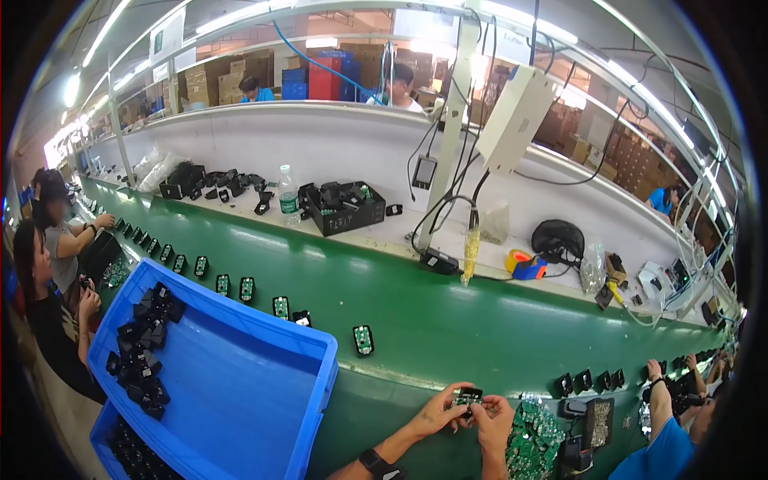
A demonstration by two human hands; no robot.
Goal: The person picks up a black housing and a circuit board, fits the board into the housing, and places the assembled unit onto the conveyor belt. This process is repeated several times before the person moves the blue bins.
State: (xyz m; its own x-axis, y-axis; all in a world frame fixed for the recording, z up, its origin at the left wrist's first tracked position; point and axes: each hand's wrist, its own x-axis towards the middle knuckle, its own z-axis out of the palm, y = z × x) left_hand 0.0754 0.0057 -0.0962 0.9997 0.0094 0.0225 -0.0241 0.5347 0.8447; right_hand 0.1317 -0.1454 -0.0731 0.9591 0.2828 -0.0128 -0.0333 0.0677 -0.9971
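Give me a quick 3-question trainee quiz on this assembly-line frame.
1. True or false: both hands, the left hand and the right hand, hold the small black part with a green circuit board.
2. What lies in the blue plastic bin? A) black plastic housings B) water bottles C) tape rolls
3. Fill in: the units pass along the ____ conveyor belt.

Key: 1. True. 2. A, the black plastic housings are piled at its left end. 3. Green.
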